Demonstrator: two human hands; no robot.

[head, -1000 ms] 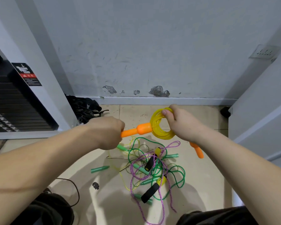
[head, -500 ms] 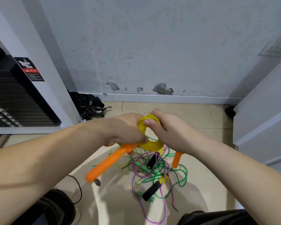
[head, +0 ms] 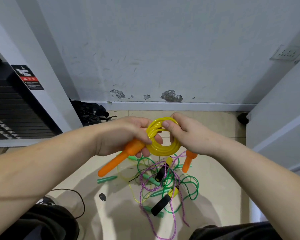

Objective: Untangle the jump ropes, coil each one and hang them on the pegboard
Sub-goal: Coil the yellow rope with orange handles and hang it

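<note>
Yellow rope coil up at chest height between both hands, over the floor and well above the rest of the ropes.

Scuffed grey wall behind, paint chipped near the skirting. Black weight stack at far left, cut off by the edge. Beige floor below. Tangle of ropes directly under the hands: green, purple and thin yellow cords crossed over one another with black, green and yellow grips, too knotted to count or to trace.

Left hand clenched on the coil's left side, fingertips poking through the ring's centre, that side of the ring hidden beneath them. Right hand pinching the upper right of the ring, thumb pressed flat across the strands.

Long orange handle slanting down-left from under the left palm, thick end against the coil. Second orange handle hanging below the right wrist, top hidden behind it. Joints between cord and handles out of sight.

Compared with a second ago: hands drawn together rather than apart, left handle dropped from level to slanting, ring now grasped from both sides.
</note>
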